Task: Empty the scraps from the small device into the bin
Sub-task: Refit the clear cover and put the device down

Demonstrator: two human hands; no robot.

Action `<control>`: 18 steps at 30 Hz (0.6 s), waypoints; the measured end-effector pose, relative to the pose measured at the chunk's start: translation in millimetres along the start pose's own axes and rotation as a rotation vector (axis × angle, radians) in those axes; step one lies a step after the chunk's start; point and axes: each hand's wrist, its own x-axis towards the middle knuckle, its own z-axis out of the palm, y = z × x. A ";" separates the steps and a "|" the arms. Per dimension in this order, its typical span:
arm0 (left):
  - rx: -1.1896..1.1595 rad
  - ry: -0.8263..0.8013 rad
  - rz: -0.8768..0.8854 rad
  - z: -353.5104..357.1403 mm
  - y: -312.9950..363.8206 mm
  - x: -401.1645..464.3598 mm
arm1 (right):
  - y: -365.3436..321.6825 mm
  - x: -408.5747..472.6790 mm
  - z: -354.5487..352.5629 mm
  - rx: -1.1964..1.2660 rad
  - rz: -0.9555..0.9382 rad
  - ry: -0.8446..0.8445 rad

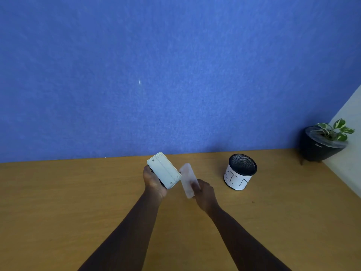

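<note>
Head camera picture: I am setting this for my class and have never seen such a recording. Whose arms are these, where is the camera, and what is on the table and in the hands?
There is no machine here. The camera sits on a person's head and looks forward and down, so the two bare arms are that person's own. The left hand holds a small white device, tilted. The right hand holds a pale, see-through piece, blurred, probably a part taken off the device. On the wooden table stands a mesh bin with a paper label, to the right of the hands, and a potted plant in the far right corner. A blue wall stands behind.
</note>
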 end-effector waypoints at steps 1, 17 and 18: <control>0.003 0.002 0.005 0.0 0.5 -0.6 | -2.0 0.2 -0.6 0.028 0.011 0.023; 0.006 -0.031 0.031 -0.1 2.2 -11.7 | -49.8 0.0 -15.4 1.080 0.290 0.080; 0.011 -0.034 0.031 -0.3 2.2 -11.8 | -50.6 -0.4 -14.9 1.043 0.279 0.115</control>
